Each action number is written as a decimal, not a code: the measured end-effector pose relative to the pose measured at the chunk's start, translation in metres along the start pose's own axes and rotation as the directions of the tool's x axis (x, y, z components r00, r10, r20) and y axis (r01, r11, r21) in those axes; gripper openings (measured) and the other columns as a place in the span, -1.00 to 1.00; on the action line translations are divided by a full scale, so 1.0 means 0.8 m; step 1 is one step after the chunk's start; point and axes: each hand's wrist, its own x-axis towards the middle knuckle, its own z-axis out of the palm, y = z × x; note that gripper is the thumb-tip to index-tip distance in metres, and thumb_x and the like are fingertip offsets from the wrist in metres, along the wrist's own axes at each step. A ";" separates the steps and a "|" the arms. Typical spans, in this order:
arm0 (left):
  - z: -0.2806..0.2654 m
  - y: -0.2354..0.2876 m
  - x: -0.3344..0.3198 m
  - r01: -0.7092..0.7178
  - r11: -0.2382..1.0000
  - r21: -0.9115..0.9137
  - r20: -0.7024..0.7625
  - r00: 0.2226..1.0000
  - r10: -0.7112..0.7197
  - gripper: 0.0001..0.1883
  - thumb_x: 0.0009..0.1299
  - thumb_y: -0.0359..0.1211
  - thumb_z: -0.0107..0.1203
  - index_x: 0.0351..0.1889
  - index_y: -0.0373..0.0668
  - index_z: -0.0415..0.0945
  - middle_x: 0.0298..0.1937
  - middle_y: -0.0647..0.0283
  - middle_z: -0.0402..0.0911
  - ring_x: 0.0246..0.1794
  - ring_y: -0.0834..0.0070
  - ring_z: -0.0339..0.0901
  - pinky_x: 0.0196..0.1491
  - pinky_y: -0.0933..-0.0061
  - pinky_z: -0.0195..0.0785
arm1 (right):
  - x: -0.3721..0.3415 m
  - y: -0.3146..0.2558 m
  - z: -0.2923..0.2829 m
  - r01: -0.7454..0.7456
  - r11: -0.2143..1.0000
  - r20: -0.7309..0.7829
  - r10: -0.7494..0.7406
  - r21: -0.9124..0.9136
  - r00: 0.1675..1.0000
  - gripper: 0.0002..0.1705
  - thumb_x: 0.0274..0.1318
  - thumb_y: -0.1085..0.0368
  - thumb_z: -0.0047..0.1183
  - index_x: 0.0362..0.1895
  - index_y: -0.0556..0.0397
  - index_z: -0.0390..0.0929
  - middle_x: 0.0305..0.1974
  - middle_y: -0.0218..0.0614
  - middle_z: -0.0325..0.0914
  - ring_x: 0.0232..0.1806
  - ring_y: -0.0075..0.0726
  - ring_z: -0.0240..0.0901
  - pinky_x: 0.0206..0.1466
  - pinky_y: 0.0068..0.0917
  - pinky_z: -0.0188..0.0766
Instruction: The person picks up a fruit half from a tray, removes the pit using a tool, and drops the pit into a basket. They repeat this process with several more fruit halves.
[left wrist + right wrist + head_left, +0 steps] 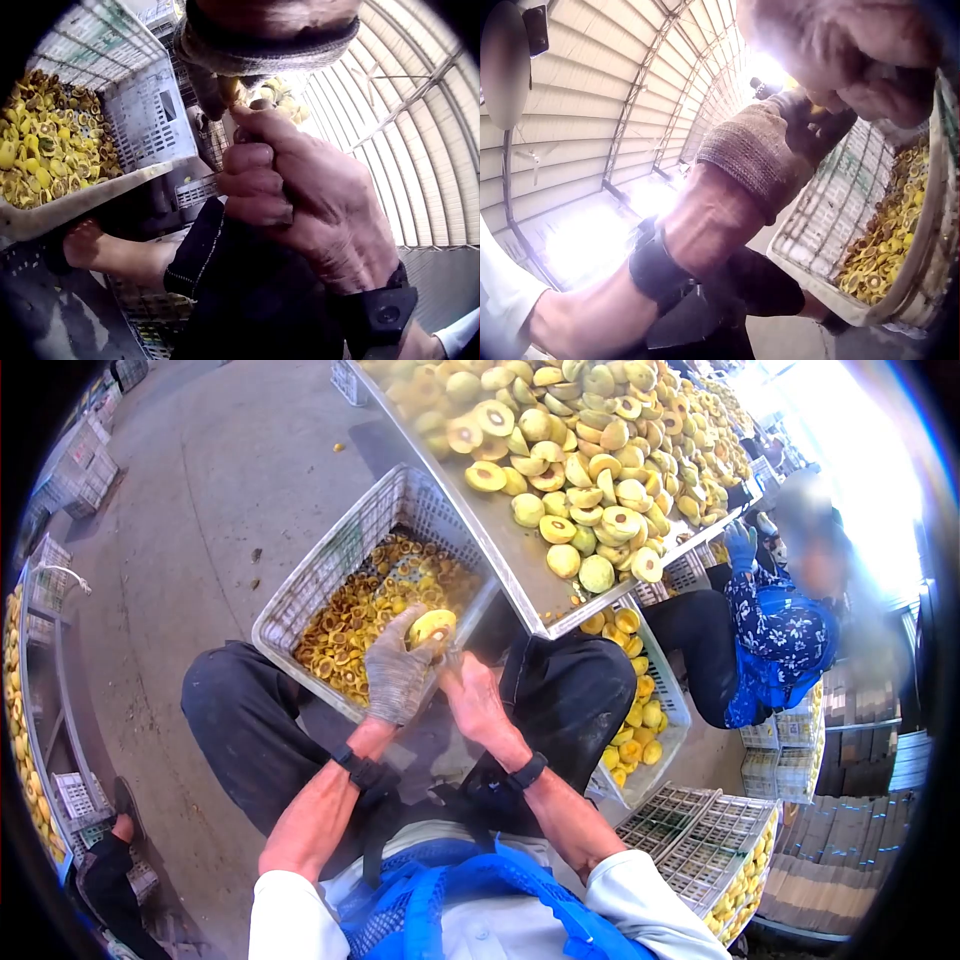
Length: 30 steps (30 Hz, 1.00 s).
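Gripping a cut yellow fruit (433, 628), the gloved left hand (396, 675) clamps it above the near crate (322, 565), while the bare right hand (478, 700) sits just beside it, fingers curled in; whether that grip closes on a tool, I cannot tell. Working the fruit well likely calls for a firm hold without squeezing, since soft flesh may bruise, and for the left hand to stay clear of wherever the right presses. Keeping both low should let waste drop onto the ring-like scraps (350, 650) in the crate below. Farther out, a metal-edged counter (500, 525) bears a heap of cut fruit (590, 470), and a second crate (675, 695) by the right knee (590, 670) holds yellow pieces (650, 715), best handled gently.
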 end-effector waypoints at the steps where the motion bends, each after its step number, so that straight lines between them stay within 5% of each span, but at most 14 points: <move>1: 0.000 -0.002 0.000 0.006 1.000 -0.018 0.015 1.000 -0.006 -0.48 0.27 -0.45 0.34 0.22 -0.32 0.53 0.06 0.14 0.69 0.03 0.49 0.60 0.15 0.45 0.44 | -0.001 -0.003 -0.001 -0.002 1.000 -0.002 0.002 0.001 1.000 -0.76 0.28 0.32 0.10 -0.14 0.25 0.44 -0.43 0.17 0.53 -0.32 0.30 0.54 -0.25 0.00 0.39; 7: -0.002 -0.002 0.001 -0.010 1.000 -0.001 0.061 0.998 0.010 -0.48 0.29 -0.45 0.32 0.24 -0.32 0.52 0.05 0.14 0.70 0.01 0.50 0.61 0.13 0.45 0.46 | 0.002 -0.003 -0.009 -0.006 0.994 0.047 0.011 -0.109 0.999 -0.80 0.26 0.34 0.10 -0.19 0.25 0.43 -0.44 0.16 0.51 -0.34 0.32 0.52 -0.28 0.01 0.36; 9: 0.002 -0.004 0.001 0.050 0.997 -0.053 0.062 0.997 -0.047 -0.48 0.29 -0.45 0.32 0.24 -0.31 0.52 0.04 0.14 0.70 0.00 0.50 0.61 0.12 0.45 0.46 | 0.006 0.017 0.000 0.131 0.990 0.013 -0.131 0.046 0.991 -0.82 0.24 0.36 0.08 -0.20 0.25 0.44 -0.43 0.19 0.51 -0.34 0.37 0.50 -0.30 0.04 0.34; 11: 0.001 -0.010 0.001 -0.134 0.985 0.107 0.042 0.991 0.130 -0.51 0.36 -0.32 0.30 0.20 -0.33 0.51 -0.07 0.01 0.69 -0.09 0.30 0.67 0.02 0.38 0.49 | 0.008 0.027 0.003 0.075 0.995 0.043 -0.078 0.062 0.996 -0.83 0.23 0.37 0.07 -0.21 0.25 0.44 -0.42 0.20 0.50 -0.32 0.38 0.49 -0.29 0.05 0.34; 14: 0.001 -0.022 0.003 -0.272 0.937 0.221 0.064 0.962 0.264 -0.49 0.36 -0.28 0.30 0.22 -0.34 0.50 -0.04 -0.03 0.68 -0.09 0.28 0.67 0.02 0.38 0.49 | 0.003 0.004 -0.008 0.012 1.000 0.070 -0.011 -0.005 0.997 -0.83 0.23 0.37 0.06 -0.23 0.26 0.44 -0.39 0.22 0.50 -0.28 0.40 0.50 -0.27 0.07 0.34; 19: 0.004 -0.024 0.004 -0.134 0.987 0.084 0.116 0.986 0.124 -0.48 0.38 -0.36 0.28 0.27 -0.34 0.47 0.02 -0.01 0.68 -0.09 0.39 0.65 0.03 0.42 0.49 | -0.009 0.008 0.002 -0.004 1.000 0.096 0.006 -0.027 0.995 -0.82 0.23 0.36 0.04 -0.18 0.26 0.46 -0.34 0.23 0.53 -0.21 0.38 0.53 -0.21 0.04 0.38; 21: 0.002 -0.017 0.003 -0.079 0.997 0.016 0.124 0.989 0.076 -0.48 0.38 -0.39 0.28 0.29 -0.34 0.46 0.02 0.01 0.68 -0.09 0.45 0.64 0.02 0.44 0.49 | -0.009 0.025 0.014 0.124 0.988 0.044 -0.128 0.092 0.991 -0.81 0.28 0.42 0.01 -0.07 0.20 0.54 -0.32 -0.20 0.59 -0.29 -0.24 0.49 -0.18 -0.26 0.42; 22: 0.000 -0.012 0.002 -0.039 0.999 -0.019 0.152 0.988 0.041 -0.48 0.37 -0.41 0.28 0.29 -0.34 0.46 0.01 0.05 0.69 -0.09 0.50 0.62 -0.01 0.46 0.50 | -0.010 0.030 0.014 0.123 0.988 0.043 -0.127 0.091 0.991 -0.81 0.28 0.42 0.01 -0.07 0.20 0.54 -0.32 -0.20 0.59 -0.29 -0.24 0.49 -0.18 -0.26 0.42; 26: -0.008 -0.015 0.008 0.085 0.985 -0.150 0.265 0.963 -0.043 -0.47 0.37 -0.44 0.29 0.30 -0.34 0.46 -0.03 0.14 0.68 -0.12 0.57 0.58 -0.09 0.51 0.52 | -0.007 0.025 -0.003 -0.033 0.993 0.182 0.012 0.114 0.983 -0.80 0.31 0.35 -0.01 -0.07 0.20 0.52 -0.41 -0.31 0.51 -0.35 -0.34 0.45 -0.25 -0.33 0.39; 28: -0.014 -0.002 0.012 0.101 0.993 -0.058 0.301 0.950 -0.079 -0.46 0.34 -0.46 0.29 0.30 -0.32 0.47 -0.01 0.17 0.68 -0.10 0.59 0.58 -0.02 0.52 0.50 | -0.004 0.005 -0.019 -0.095 0.988 0.274 0.059 0.119 0.960 -0.77 0.33 0.31 0.00 -0.06 0.20 0.51 -0.43 -0.34 0.49 -0.36 -0.36 0.44 -0.26 -0.36 0.39; 30: -0.017 0.000 0.013 0.115 0.993 0.035 0.331 0.936 -0.120 -0.45 0.32 -0.48 0.30 0.30 -0.31 0.49 0.01 0.20 0.68 -0.07 0.60 0.57 0.05 0.53 0.49 | -0.004 -0.013 -0.030 -0.509 0.822 0.424 0.379 0.255 0.823 -0.74 0.26 0.25 0.07 -0.24 0.27 0.47 -0.52 -0.12 0.47 -0.46 -0.24 0.42 -0.31 -0.22 0.38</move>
